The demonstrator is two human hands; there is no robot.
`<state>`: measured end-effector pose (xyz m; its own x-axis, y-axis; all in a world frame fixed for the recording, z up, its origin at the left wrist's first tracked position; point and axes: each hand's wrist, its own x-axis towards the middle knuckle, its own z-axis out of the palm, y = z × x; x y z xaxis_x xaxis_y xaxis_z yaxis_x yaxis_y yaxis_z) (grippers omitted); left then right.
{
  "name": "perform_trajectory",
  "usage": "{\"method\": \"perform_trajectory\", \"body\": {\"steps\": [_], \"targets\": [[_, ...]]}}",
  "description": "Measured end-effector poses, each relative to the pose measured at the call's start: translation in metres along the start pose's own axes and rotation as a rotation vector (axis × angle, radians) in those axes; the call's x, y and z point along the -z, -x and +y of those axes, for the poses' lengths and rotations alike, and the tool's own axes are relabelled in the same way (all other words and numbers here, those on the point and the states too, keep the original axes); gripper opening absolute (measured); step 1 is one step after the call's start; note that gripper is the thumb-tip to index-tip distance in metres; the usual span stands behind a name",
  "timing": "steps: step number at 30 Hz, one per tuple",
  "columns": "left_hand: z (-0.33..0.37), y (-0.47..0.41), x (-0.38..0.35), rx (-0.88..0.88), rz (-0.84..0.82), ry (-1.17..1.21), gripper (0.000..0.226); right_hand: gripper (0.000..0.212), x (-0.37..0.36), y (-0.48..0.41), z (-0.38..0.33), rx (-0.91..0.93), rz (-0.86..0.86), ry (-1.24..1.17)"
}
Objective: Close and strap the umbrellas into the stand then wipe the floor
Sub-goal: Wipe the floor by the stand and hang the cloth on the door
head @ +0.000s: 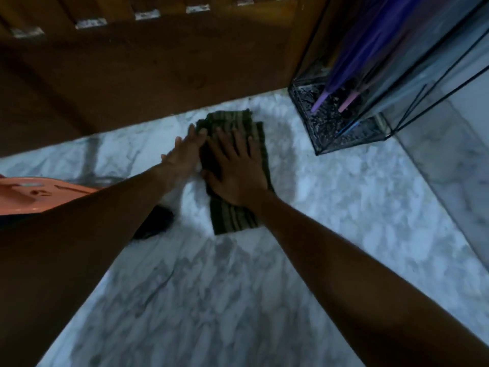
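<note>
A dark green cloth [236, 218] with paler stripes lies folded into a long strip on the white, grey-veined marble floor [185, 287], just above the middle of the frame. Its near end is flat and square; its far end is bunched and rumpled.

The right hand [235, 170] lies palm down on the middle of the cloth, fingers straight and spread, pressing it to the floor. The left hand [185, 152] is beside it at the cloth's left edge, fingers straight and close together, the fingertips touching the cloth's far left corner while the rest of the hand is over bare floor.

In the upper right of the frame a clear-walled stand [330, 136] with thin black edges sits on the floor, near the cloth but apart from it. Closed purple umbrellas [370, 43] lean inside it, a lilac tip [318, 103] and a pink tip [348, 102] resting on its dark speckled bottom.

A brown wooden panel [158, 62] fills the top of the frame. At the left edge is an orange plastic object [39, 194], and a dark shape [156, 221], too blurred to identify, shows beneath the left forearm.
</note>
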<state>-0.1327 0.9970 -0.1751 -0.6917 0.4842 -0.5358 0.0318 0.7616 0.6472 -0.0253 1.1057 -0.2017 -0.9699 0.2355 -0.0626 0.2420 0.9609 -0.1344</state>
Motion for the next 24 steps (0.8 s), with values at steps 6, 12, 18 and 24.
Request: {"method": "perform_trajectory", "body": {"steps": [6, 12, 18, 24], "targets": [[-0.01, 0.048, -0.012, -0.179, 0.124, -0.239, 0.057, 0.076, -0.01, 0.08, -0.003, 0.077, 0.069, -0.046], [0.004, 0.085, -0.056, -0.45, 0.016, -0.82, 0.076, 0.073, -0.004, 0.13, 0.063, -0.076, 0.105, -0.01], [0.046, 0.106, -0.121, -0.612, -0.204, -0.776, 0.093, 0.073, 0.013, 0.19, 0.145, -0.343, 0.086, -0.004], [0.065, 0.114, -0.161, -0.491, -0.235, -0.825, 0.127, 0.076, 0.022, 0.235, 0.216, -0.679, 0.06, -0.004]]}}
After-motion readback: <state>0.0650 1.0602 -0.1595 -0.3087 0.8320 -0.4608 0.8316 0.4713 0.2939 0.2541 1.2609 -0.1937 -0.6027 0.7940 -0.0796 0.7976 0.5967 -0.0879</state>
